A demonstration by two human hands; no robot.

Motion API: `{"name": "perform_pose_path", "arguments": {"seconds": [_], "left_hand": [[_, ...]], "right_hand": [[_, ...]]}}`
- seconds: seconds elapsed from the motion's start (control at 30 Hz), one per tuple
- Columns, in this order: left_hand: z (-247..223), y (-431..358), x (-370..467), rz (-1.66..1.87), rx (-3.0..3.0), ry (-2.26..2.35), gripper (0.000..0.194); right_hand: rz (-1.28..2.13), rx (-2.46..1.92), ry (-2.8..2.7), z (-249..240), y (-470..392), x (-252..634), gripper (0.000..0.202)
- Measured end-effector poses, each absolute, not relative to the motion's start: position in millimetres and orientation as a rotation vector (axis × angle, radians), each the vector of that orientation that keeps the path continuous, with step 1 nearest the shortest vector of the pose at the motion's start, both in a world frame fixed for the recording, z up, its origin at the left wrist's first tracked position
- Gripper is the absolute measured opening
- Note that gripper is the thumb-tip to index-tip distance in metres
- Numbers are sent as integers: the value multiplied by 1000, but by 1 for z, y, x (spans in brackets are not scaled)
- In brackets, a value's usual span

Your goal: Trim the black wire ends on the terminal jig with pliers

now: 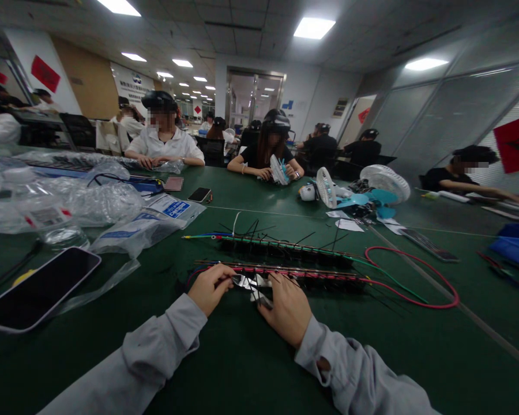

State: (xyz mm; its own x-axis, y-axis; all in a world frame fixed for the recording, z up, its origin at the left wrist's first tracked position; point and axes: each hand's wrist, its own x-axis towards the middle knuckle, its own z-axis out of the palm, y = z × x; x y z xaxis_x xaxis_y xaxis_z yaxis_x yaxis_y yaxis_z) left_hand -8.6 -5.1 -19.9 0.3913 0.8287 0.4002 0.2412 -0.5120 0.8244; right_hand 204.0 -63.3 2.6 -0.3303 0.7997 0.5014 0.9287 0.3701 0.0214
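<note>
Two long black strips lie across the green table. The far strip (285, 250) carries green wires and many thin black ties that stick up. Along the near strip (328, 279) run red wires. My left hand (210, 288) is at the near strip's left part, thumb and forefinger pinched on the edge of a crumpled silvery-white piece (244, 281). My right hand (286, 305) rests with bent fingers over the strip, its thumb beside the white piece; what it grips is hidden. Black ties cross between the hands.
A phone (43, 288) and clear plastic bags (151, 222) lie on the left. A red wire loop (452, 282) curves at the right. Fan parts (358, 196) and a second phone (200, 195) are farther back. Two people (166, 138) (270, 153) sit across the green table (225, 357).
</note>
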Motion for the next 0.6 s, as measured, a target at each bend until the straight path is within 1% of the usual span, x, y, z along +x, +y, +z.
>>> {"name": "perform_pose_path", "arguments": {"seconds": [0.07,0.2,0.4,0.6], "left_hand": [[-20,-5,-9,1106,1965,908,22],[-21,-5,-9,1105,1989,902,23],[-19,-6,-9,1099,2014,896,23],[-16,-8,-9,1095,2012,893,19]], "right_hand": [[-437,-1496,-2227,2,-63,204,48],[-443,-1555,-2252,5,-64,203,43],[-453,-1619,-2276,11,-66,202,43],[-452,-1608,-2277,7,-66,204,43]]}}
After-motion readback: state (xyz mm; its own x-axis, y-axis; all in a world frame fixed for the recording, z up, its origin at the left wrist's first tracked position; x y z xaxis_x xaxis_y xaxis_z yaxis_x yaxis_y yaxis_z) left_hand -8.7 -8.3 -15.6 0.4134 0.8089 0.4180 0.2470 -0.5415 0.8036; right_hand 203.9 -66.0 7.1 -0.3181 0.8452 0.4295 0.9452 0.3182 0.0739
